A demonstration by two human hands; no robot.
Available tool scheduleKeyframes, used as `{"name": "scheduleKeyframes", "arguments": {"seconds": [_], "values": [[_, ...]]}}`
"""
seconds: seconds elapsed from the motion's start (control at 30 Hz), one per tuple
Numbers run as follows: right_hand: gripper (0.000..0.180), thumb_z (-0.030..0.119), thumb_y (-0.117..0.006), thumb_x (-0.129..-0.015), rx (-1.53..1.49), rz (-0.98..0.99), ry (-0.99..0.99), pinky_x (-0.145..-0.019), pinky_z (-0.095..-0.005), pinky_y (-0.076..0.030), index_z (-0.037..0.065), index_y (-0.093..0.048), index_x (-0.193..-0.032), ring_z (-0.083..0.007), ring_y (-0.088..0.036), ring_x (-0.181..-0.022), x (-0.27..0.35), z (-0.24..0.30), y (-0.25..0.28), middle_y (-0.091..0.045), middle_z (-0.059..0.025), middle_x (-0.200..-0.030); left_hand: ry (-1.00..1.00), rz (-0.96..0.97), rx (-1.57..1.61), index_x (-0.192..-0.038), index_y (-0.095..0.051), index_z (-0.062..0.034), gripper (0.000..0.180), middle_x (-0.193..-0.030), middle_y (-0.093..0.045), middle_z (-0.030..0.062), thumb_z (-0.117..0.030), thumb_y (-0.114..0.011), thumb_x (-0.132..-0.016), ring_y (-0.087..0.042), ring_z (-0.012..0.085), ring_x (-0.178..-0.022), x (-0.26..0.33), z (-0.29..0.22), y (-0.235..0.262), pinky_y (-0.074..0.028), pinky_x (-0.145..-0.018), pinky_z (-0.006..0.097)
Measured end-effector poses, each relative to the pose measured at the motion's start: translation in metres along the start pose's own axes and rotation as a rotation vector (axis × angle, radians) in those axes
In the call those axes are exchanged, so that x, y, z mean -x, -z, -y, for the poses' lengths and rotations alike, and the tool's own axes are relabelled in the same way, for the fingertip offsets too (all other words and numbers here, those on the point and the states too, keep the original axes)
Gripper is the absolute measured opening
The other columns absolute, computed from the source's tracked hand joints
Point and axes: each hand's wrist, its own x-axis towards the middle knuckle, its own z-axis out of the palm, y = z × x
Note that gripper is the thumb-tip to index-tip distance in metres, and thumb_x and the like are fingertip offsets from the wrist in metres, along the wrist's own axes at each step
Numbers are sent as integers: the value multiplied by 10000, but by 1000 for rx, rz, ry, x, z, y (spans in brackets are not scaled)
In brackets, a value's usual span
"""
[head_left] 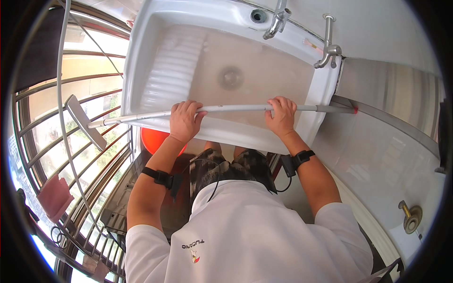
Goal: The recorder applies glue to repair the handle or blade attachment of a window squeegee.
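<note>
A long grey pole [236, 108] with a flat bar-shaped head [85, 122] lies crosswise over the front of a white sink [245, 134]. Whether it is a squeegee or a flat mop, I cannot tell. My left hand [186, 119] is closed around the pole left of its middle. Further right, my right hand [281, 114] grips it too, thumb underneath. The head sticks out past the sink's left side, near the window bars. At the other end, a red tip [355, 110] reaches beyond the right rim. Cloudy water [255, 70] stands in the basin.
A ribbed washboard [172, 70] forms the sink's left part. Two metal taps, one at the back [278, 22] and one at the right [329, 52], jut over it. An orange-red bucket [155, 140] is below the front edge. A pale hose [60, 94] hangs by the barred window.
</note>
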Motion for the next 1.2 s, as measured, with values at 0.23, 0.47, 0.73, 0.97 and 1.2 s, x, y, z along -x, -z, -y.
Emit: {"name": "scheduleKeyframes", "arguments": {"seconds": [0.23,0.47,0.73,0.97,1.2], "values": [[489,101,-686,-736,89,65,41,-1041,-508,-324,95,-609,-1219,-326,-501,-1180,-16,6,28,-545,-146,-1221,9,77,-30,-1119,-672,-105,248,-1016,-700,74,-235,-668,-908,-647,287,-976,-17,-4,3,-429,-942,444],[497,38,-654,-767,-126,86,100,-986,-511,-415,65,-589,-1259,-375,-547,-1130,-31,48,114,-553,-179,-1231,43,60,-32,-1095,-694,-104,251,-1016,-708,103,-264,-660,-904,-648,327,-1021,-12,-13,16,-388,-1016,521],[317,2,-675,-780,-56,-382,424,-735,-374,-547,59,-674,-1091,-280,-653,-840,-85,133,346,-660,-94,-1005,147,111,170,-1077,-734,-136,337,-1051,-743,73,-345,-659,-823,-664,287,-1057,-8,-8,11,-319,-1082,480],[223,-46,-646,-816,6,-923,377,-624,-304,-541,40,-674,-1019,-214,-669,-737,-117,159,472,-684,-94,-898,339,-241,777,-952,-738,-41,199,-871,-740,85,-198,-639,-880,-691,218,-889,-28,19,-11,-482,-913,389],[170,27,-618,-886,-15,-971,111,-602,-303,-529,21,-677,-1046,-199,-667,-644,-145,154,546,-696,-98,-883,481,-225,1166,-945,-708,32,113,-866,-717,65,-53,-738,-879,-650,127,-801,-20,30,5,-517,-775,258]]}}
